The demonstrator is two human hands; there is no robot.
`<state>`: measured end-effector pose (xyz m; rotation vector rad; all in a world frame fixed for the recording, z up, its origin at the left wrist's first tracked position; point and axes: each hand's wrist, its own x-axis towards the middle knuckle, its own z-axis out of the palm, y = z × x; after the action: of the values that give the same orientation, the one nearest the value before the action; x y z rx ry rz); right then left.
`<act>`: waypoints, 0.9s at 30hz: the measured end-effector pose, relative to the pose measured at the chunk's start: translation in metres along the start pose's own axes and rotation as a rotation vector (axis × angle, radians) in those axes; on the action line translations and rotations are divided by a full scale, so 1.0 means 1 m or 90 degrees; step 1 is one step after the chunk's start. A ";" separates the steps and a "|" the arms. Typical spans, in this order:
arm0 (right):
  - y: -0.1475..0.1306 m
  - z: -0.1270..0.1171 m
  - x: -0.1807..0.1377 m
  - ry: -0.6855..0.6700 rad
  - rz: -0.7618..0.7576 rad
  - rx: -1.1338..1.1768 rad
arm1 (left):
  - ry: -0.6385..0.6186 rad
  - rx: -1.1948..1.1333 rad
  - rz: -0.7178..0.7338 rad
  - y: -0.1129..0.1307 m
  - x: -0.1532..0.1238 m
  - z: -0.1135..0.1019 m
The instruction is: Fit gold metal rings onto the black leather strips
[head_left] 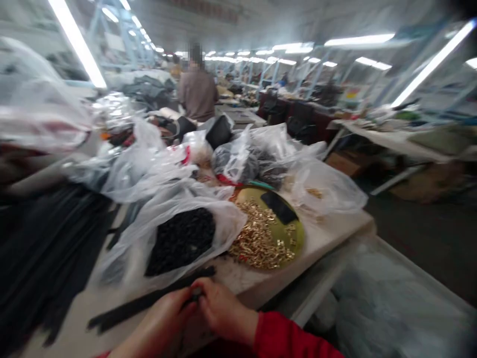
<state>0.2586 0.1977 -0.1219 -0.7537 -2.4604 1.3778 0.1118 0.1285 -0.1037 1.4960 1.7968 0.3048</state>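
Note:
At the front edge of the table, my left hand (169,313) and my right hand (225,309) meet with fingers closed around a small dark piece (196,295). Fingers cover much of it, and blur hides its kind. Just beyond lie narrow black strips (149,298). An opened clear plastic bag (130,258) holds a heap of small black pieces (184,233). Right of the bag, many small gold-coloured metal fittings (257,238) lie on a round yellowish tray (300,233), along with a flat black piece (279,208).
Long black strips (48,238) cover the table's left side. Several filled plastic bags (238,159) crowd the back, and another bag (328,184) sits near the right corner of the table (335,226). Farther off, a person (197,92) stands near more worktables (395,136).

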 end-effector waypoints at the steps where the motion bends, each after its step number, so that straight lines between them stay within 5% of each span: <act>1: 0.003 0.003 -0.001 0.014 0.001 -0.007 | -0.004 0.017 -0.018 -0.003 -0.009 -0.003; 6: 0.023 -0.002 0.002 0.030 -0.003 -0.020 | 0.109 0.092 -0.086 -0.016 -0.032 -0.012; 12: 0.028 -0.003 -0.002 -0.033 -0.076 0.033 | 0.180 0.078 -0.054 -0.012 -0.046 -0.003; 27: -0.012 0.014 -0.002 -0.103 -0.028 0.019 | 0.178 0.085 0.037 -0.014 -0.068 -0.014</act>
<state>0.2501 0.1813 -0.1193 -0.5983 -2.5538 1.5116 0.0935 0.0656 -0.0759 1.6686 2.0275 0.4491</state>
